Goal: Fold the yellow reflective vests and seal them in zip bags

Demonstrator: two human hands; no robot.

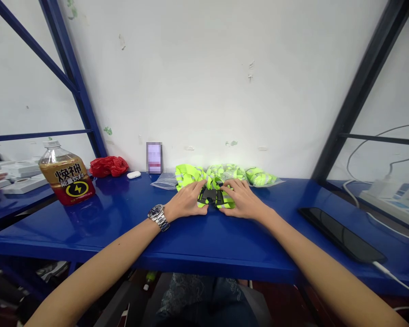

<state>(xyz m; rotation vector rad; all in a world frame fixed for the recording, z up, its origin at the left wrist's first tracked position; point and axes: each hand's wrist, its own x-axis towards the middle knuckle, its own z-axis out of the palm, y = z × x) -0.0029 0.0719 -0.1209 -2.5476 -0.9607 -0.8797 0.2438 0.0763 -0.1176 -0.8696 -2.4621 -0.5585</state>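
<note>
On the bench (207,240) in the head view, well right of the drink bottle (68,175), the left hand (189,200) and right hand (243,200) each have a firm grip on a neon-green strap (227,201) beside its black buckle (210,196). The buckle looks joined, though this is unclear. The strap, pale-striped and bunched, seems not yet bagged; farther right of the bottle, one bundle (258,176) appears bagged.

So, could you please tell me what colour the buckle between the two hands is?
The buckle is black, seen best in the head view.
</note>
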